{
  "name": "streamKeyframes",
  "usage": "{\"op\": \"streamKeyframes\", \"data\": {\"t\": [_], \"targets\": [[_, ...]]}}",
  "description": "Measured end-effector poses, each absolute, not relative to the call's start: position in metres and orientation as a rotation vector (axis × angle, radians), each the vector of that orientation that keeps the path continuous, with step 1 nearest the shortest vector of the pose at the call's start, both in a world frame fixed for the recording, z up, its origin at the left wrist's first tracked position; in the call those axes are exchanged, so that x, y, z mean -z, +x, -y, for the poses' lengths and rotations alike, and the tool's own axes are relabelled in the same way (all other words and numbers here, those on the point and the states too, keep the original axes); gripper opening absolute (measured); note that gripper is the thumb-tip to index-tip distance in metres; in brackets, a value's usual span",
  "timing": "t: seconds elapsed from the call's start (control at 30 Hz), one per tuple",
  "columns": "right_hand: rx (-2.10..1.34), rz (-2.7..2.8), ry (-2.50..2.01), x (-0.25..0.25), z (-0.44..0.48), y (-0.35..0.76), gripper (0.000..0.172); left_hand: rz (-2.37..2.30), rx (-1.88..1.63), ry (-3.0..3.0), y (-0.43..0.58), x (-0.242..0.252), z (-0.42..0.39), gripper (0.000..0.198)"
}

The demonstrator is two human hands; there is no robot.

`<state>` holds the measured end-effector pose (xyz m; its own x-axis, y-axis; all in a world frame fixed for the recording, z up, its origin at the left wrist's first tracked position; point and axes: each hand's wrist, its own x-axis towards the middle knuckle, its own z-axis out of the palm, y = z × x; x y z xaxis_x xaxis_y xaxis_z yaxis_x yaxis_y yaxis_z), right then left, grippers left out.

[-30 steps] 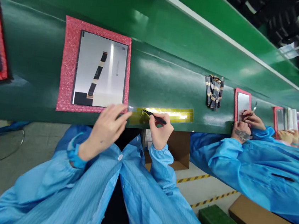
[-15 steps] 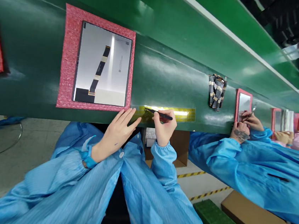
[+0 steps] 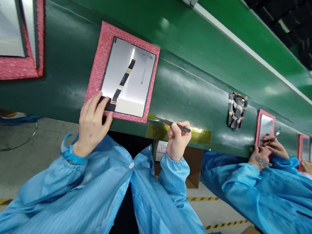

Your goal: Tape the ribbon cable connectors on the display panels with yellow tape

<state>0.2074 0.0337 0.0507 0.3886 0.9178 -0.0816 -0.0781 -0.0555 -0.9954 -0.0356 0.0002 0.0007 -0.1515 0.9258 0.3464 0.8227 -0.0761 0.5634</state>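
Running across the whole view, a green conveyor belt [image 3: 198, 88] is being recorded as the main surface, with a pink foam pad [image 3: 107, 52] being taken as the reference point. Below the pad, a cardboard box [image 3: 194, 165] is being seen on a concrete floor [image 3: 26, 181], and a blue antistatic smock [image 3: 53, 195] is being worn by the person. Well to the right of the pad, a co-worker [image 3: 265, 195] is being observed at a separate station. On the pad, a display panel [image 3: 135, 74] is being supported, with a flat flex cable [image 3: 123, 80] being carried diagonally across it. The cable's black end tab [image 3: 108, 105] is being covered at the pad's lower left by the left hand [image 3: 92, 125], its fingers being kept close together and curled over the tab. Just right of the pad, black tweezers [image 3: 177, 124] are being pinched between the thumb and fingers of the right hand [image 3: 178, 140]. Their tip is being held over a yellow tape strip [image 3: 201, 136]; contact cannot be confirmed. Farther right of the pad, a bundle of flex cables [image 3: 236, 110] is being held against the belt.
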Motion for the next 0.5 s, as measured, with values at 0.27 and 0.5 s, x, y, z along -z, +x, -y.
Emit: {"op": "streamKeyframes", "data": {"t": [0.27,0.5], "targets": [[-1.189,0.963,-1.324,-0.023,-0.049,0.142,0.027,-2.080,-1.157,1.966,-0.027,0.012,0.003,0.031],[-1.147,0.979,-1.338,-0.021,-0.051,0.116,0.024,-2.070,-1.250,2.011,-0.028,0.013,0.000,0.027]]}}
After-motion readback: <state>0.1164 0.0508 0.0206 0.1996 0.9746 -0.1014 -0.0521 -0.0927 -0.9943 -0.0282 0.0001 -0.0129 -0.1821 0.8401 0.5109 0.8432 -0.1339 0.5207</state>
